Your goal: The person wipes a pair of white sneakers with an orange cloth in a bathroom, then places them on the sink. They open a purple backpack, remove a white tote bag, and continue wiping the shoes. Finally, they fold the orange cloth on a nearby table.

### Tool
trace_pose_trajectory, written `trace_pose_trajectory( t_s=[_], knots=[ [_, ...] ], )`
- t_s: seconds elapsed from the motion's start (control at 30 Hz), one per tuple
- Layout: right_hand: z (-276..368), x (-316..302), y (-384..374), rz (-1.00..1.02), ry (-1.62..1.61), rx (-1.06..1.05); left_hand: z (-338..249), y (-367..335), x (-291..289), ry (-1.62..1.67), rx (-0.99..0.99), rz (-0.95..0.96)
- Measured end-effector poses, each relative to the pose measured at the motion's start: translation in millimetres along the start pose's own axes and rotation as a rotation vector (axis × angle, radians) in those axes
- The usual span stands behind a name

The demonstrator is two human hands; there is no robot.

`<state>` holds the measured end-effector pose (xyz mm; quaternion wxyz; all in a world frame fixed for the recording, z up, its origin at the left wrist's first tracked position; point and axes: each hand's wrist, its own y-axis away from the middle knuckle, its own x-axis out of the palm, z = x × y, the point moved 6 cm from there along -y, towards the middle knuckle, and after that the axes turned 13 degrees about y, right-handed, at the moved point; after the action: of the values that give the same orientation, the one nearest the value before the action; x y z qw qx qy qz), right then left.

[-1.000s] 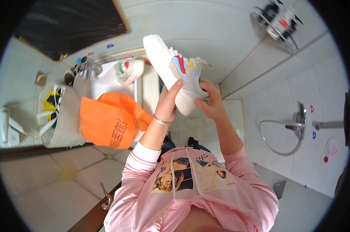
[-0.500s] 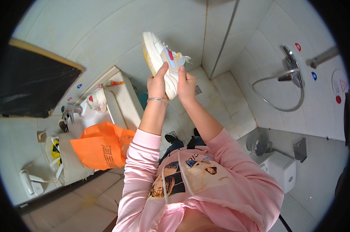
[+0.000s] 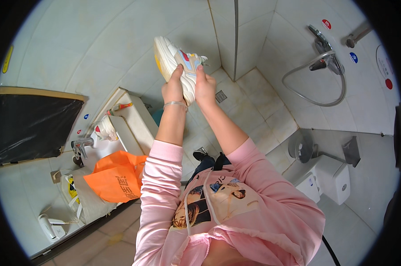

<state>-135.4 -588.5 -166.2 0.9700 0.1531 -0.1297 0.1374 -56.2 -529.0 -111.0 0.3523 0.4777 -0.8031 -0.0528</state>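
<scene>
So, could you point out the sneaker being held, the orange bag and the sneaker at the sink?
Held sneaker (image 3: 189,66): head view, on its coloured side panel.
Orange bag (image 3: 112,176): head view, on its printed face.
Sneaker at the sink (image 3: 106,128): head view, on its upper.
</scene>
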Motion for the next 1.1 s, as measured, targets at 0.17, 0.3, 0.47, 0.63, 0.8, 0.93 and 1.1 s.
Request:
trace_pose_trajectory(
  t_s=[0.17, 0.3, 0.47, 0.63, 0.8, 0.93, 1.1],
  knots=[
    [1, 1, -7, 0.001, -0.060, 0.019, 5, -7, 4, -0.064, -0.029, -0.002],
    [5, 0, -6, 0.172, 0.068, -0.002, 0, -9, 3, 0.023, -0.030, 0.077],
    [48, -6, 15, 0.472, 0.278, -0.760, -22, 1, -1, 0.154, -0.345, 0.373],
    [63, -2, 36, 0.319, 0.348, -0.930, -22, 15, -6, 0.294, -0.468, 0.363],
    [66, 6, 37, 0.211, 0.135, -0.601, -17, 32, -4, 0.259, -0.487, 0.261],
    [52, 10, 30, 0.264, 0.050, -0.201, -12, 40, -4, 0.152, -0.514, 0.057],
    [46, 11, 17, 0.225, -0.076, -0.118, -8, 39, 2, 0.120, -0.512, -0.030]
  ],
)
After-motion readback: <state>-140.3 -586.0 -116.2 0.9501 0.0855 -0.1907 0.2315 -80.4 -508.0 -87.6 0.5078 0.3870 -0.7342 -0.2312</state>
